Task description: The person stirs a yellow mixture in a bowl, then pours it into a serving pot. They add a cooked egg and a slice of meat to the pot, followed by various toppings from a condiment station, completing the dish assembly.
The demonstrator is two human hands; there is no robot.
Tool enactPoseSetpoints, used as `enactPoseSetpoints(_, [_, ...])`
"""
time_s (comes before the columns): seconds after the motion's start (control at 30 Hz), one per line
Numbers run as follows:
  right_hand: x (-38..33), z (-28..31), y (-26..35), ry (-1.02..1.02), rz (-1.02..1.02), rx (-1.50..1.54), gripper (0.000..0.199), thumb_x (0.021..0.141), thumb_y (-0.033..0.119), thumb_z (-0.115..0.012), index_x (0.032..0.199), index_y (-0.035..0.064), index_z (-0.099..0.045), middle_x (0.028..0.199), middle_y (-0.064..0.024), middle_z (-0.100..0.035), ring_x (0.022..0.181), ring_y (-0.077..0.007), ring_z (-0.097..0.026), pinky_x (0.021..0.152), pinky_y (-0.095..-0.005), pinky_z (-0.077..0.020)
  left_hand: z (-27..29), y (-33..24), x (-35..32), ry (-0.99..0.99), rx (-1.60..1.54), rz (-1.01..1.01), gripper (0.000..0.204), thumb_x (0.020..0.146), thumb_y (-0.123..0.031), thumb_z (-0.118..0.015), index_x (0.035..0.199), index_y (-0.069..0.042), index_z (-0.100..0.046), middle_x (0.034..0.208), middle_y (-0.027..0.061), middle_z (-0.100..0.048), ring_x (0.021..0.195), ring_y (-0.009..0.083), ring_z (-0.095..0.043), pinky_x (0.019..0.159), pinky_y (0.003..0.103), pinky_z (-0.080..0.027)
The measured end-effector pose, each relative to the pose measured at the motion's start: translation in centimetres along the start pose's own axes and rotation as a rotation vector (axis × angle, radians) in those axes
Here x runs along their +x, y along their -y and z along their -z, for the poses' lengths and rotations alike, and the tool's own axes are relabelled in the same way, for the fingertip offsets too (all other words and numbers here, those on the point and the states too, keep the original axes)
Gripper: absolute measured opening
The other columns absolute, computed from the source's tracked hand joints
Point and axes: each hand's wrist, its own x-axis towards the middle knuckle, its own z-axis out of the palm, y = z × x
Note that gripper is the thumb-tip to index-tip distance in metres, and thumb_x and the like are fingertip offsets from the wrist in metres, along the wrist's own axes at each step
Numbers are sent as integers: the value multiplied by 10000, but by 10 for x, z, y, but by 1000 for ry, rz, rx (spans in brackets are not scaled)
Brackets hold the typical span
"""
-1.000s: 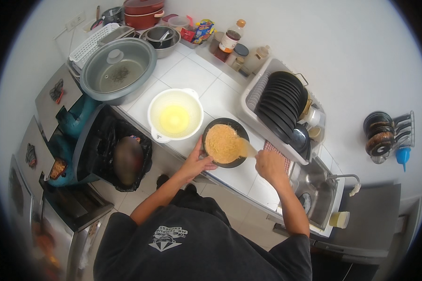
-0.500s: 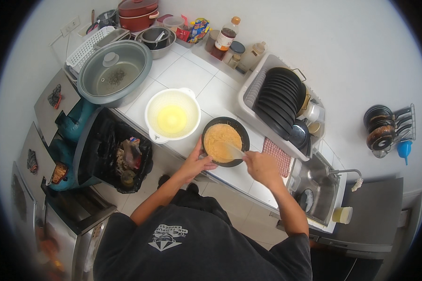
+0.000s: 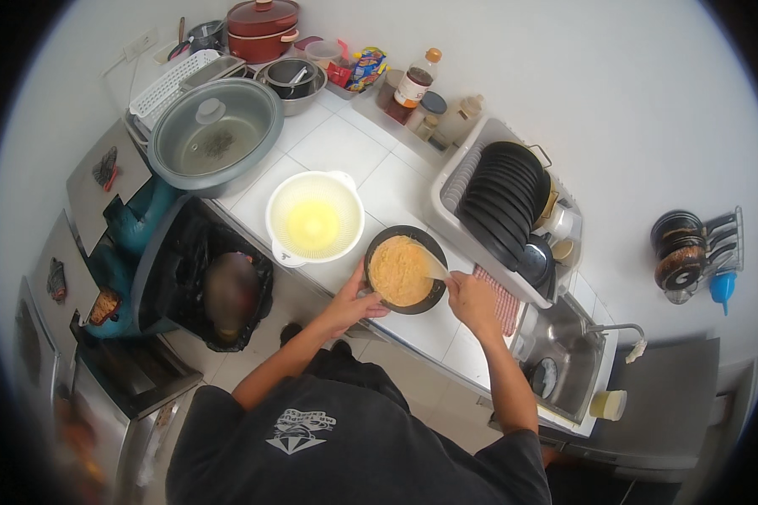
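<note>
The person stands at the front edge of the white tiled counter (image 3: pixel 345 147) and works on a black bowl (image 3: pixel 405 269) that is full of a pale orange, grainy food (image 3: pixel 398 271). The bowl sits close to this front edge, between the white colander bowl (image 3: pixel 314 217) on its left and the dish rack (image 3: pixel 505 210) with dark plates on its right. The left hand (image 3: pixel 351 305) is curled on the near left rim of the bowl, the thumb and fingers touching it, so it holds the bowl steady. The right hand (image 3: pixel 472 299) is closed around the handle of a light-coloured spoon (image 3: pixel 434 268), and the head of the spoon lies in the food at the right side of the bowl.

I judge that the step in hand is stirring or scooping the food. The next move seems to need a firm hold on the rim, because the bowl is near the counter edge, and a gentle turn of the spoon so nothing spills over the low rim. A red checked cloth (image 3: pixel 504 305) lies just right of the right hand, before the sink (image 3: pixel 564 353)
</note>
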Motion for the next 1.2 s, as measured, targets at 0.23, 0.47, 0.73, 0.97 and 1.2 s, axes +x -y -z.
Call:
enactPoseSetpoints(0.23, [-24,26,11,37,53,79,228,978,268,-587,916,77,-695,715,-192,-679,666,-400,-676,598,-504,-520,4,8,4,0,10,-41,891,1004,-4,-530,1625,-295,38,1537,237,-286,1192,296,-609,947,396,-595])
enactPoseSetpoints(0.47, [-41,39,26,55,141,-10,161,977,223,-595,949,80,-665,642,-158,-647,586,-359,-654,506,-474,-490,4,8,5,-26,1,-20,898,1000,12,-524,1625,-301,41,1505,228,-313,1188,306,-612,951,400,-594])
enactPoseSetpoints(0.73, [-45,27,30,-7,201,-160,86,938,164,-600,953,82,-621,665,-118,-643,544,-306,-654,467,-432,-491,5,7,5,-12,9,-7,910,1006,-10,-544,1622,-282,68,1481,226,-339,1162,305,-633,938,384,-599])
enactPoseSetpoints(0.97, [-24,8,20,-31,172,-168,70,914,113,-576,960,83,-620,666,-119,-641,543,-303,-660,455,-426,-484,2,4,3,-34,15,7,905,1006,-7,-534,1622,-274,74,1496,229,-335,1130,295,-652,918,366,-606])
enactPoseSetpoints(1.2, [-49,23,33,68,203,-182,86,911,110,-579,981,84,-622,667,-123,-642,553,-301,-667,466,-422,-493,2,5,2,-13,7,-22,903,999,15,-511,1622,-280,73,1518,230,-307,1165,309,-631,938,385,-599])
